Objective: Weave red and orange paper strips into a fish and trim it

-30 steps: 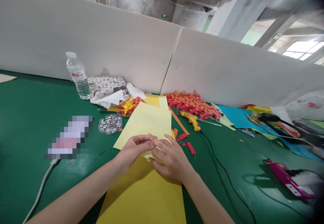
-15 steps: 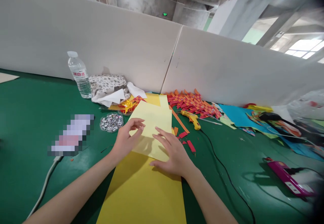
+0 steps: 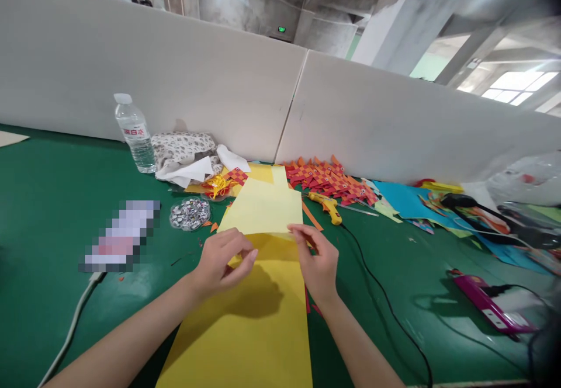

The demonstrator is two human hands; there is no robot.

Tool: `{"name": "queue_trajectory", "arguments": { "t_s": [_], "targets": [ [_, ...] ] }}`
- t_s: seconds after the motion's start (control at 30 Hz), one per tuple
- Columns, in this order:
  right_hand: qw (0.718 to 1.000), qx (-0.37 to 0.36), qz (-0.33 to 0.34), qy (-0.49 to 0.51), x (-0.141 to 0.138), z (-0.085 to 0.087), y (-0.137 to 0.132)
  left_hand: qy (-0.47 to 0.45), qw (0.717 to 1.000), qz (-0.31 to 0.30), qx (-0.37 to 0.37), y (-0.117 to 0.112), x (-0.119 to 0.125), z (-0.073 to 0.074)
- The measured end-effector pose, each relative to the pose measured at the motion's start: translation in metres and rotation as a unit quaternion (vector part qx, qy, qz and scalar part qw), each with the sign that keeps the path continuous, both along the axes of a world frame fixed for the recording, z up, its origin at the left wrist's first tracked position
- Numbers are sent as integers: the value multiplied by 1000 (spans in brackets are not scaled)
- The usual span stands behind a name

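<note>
A pale yellow paper sheet (image 3: 258,207) lies over the far part of a deeper yellow paper sheet (image 3: 249,329). Where the two meet, a paper edge is raised and bowed, with a dark band under it; I cannot tell for certain which sheet it belongs to. At the right end of that edge, my right hand (image 3: 318,259) pinches the yellow paper between thumb and fingers. My left hand (image 3: 225,262) is curled at the left end, thumb close to the bent index finger, apparently on the paper; its contact is partly hidden.
A yellow glue gun (image 3: 326,205) with a black cord lies right of the paper, before a pile of red-orange woven paper pieces (image 3: 328,180). At left are a tub of googly eyes (image 3: 190,212), a blurred phone (image 3: 123,233) and a water bottle (image 3: 135,134). A magenta power strip (image 3: 491,306) sits at right.
Both hands were open above the pale sheet. They have drawn nearer and closed at the paper's edge, which now stands raised and farther from me. The view has shifted slightly.
</note>
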State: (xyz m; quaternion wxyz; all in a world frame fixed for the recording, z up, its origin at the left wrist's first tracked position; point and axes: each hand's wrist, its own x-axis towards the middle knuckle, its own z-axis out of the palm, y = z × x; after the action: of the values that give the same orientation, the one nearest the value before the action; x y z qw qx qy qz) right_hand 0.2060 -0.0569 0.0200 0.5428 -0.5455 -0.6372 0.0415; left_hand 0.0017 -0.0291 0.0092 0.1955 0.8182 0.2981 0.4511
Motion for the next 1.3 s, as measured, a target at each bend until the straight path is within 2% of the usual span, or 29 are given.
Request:
{"name": "queue_trajectory", "arguments": {
  "t_s": [0.13, 0.2, 0.27, 0.33, 0.4, 0.5, 0.57, 0.63, 0.73, 0.8, 0.83, 0.9, 0.97, 1.0, 1.03, 1.07, 1.13, 1.3],
  "targets": [
    [995, -5, -40, 88, 1, 5, -1, 34, 998, -35, 42, -2, -1, -2],
    [992, -7, -42, 116, 1, 5, 0, 44, 998, -48, 28, -2, 2, 0],
    [987, -5, -39, 157, 2, 5, 2, 64, 996, -51, -47, -2, 6, 2],
    [977, -12, -13, 211, 5, 4, 4, 81, 980, -61, -169, 0, 12, 2],
    [961, -42, 53, 268, 9, 3, 7, 43, 952, -77, -295, 3, 18, 1],
    [922, -110, 181, 324, 14, 2, 8, -98, 891, -112, -429, 8, 22, -4],
    [889, -158, 263, 340, 11, 2, 5, -177, 843, -168, -480, 9, 22, -7],
    [844, -222, 349, 340, 4, 4, -1, -221, 797, -241, -507, 8, 22, -9],
    [774, -329, 430, 328, -12, 8, -9, -255, 750, -310, -526, 4, 23, -7],
    [747, -350, 426, 372, -16, 10, -10, -270, 743, -293, -537, 2, 24, -5],
    [732, -341, 418, 416, -16, 11, -9, -286, 742, -263, -546, 2, 24, -3],
    [686, -309, 414, 512, -9, 11, -6, -338, 734, -169, -564, 5, 23, 0],
    [625, -295, 434, 579, 2, 12, -3, -403, 700, -80, -584, 9, 19, 6],
    [603, -293, 442, 596, 8, 12, -1, -423, 675, -56, -601, 12, 15, 8],
    [587, -292, 451, 606, 13, 13, -1, -432, 645, -61, -628, 14, 12, 11],
    [578, -289, 456, 613, 16, 12, 0, -442, 614, -58, -651, 17, 7, 13],
    [567, -277, 465, 621, 21, 12, 0, -465, 585, -57, -663, 21, -1, 17],
    [557, -256, 478, 629, 22, 9, 0, -513, 578, -97, -628, 26, -16, 18]
  ]
}}
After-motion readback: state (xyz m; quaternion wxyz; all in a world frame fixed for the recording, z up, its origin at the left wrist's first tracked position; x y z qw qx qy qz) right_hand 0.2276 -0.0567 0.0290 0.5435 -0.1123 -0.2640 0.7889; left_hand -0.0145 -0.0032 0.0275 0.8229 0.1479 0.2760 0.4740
